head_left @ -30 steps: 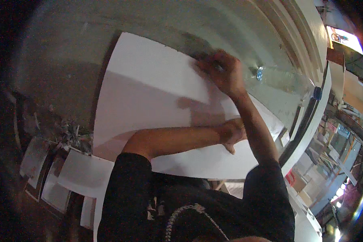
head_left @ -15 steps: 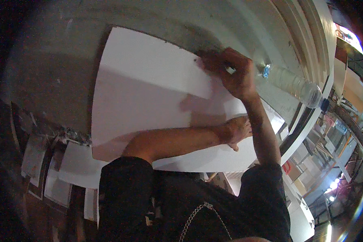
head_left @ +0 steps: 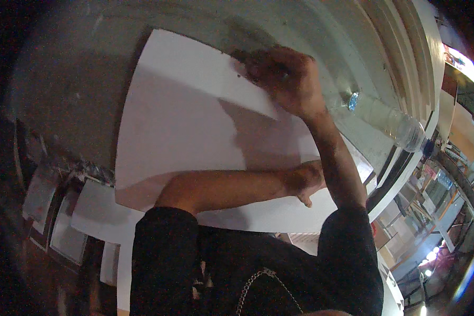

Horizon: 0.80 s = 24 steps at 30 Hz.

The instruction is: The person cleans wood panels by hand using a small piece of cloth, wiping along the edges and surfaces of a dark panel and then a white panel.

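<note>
The left hand (head_left: 309,178) rests open, thumb apart, on a broad, flat white panel (head_left: 181,126); the right hand (head_left: 289,79) curls near its far edge, contents indiscernible.

Shirt (head_left: 279,258): black, short-sleeved, plain over most of its visible surface. Left sleeve (head_left: 164,247): black, wide and loose, with a straight-cut hem finishing near the elbow. Right sleeve (head_left: 348,247): same black cloth, similar loose cut, its hem also finishing near the elbow. Forearms (head_left: 231,189) bare below both hems. Chain (head_left: 246,287): silver-coloured, linked, forming a narrow loop over the shirt front; a small thicker piece sits at the bend, too small to identify. Pale patch (head_left: 199,287) on the dark cloth beside the left sleeve; its nature is unclear.
</note>
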Motion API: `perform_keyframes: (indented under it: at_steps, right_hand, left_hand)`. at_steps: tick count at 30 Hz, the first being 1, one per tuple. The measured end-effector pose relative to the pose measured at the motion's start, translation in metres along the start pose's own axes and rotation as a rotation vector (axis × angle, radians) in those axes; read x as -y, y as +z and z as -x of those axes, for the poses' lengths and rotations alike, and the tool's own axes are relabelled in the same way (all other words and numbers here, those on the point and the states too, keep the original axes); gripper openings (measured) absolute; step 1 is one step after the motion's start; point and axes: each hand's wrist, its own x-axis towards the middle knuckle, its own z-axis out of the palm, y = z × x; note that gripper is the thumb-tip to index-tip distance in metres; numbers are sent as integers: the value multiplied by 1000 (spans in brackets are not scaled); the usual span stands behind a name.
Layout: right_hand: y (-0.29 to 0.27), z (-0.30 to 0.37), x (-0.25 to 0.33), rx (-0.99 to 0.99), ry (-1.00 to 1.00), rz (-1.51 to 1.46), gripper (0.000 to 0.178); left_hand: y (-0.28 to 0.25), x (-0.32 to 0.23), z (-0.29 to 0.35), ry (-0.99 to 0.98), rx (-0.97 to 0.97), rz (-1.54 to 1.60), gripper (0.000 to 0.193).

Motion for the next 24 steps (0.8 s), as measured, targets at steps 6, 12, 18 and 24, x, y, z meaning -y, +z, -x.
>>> perform_keyframes:
  at_steps: [6, 12, 18, 24]
  right_hand:
    - [-7, 21, -6, 37, 170, -142, 15]
    - [9, 10, 1, -42, 92, -118, 11]
    - [5, -7, -6, 70, 44, 113, 8]
    - [-7, 30, -22, 23, 166, -109, 14]
  left_hand:
    - [15, 7, 0, 6, -127, -73, 112]
    - [13, 4, 6, -20, -132, 47, 112]
    - [5, 4, -2, 9, -78, 71, 116]
    - [16, 7, -4, 4, -69, -142, 113]
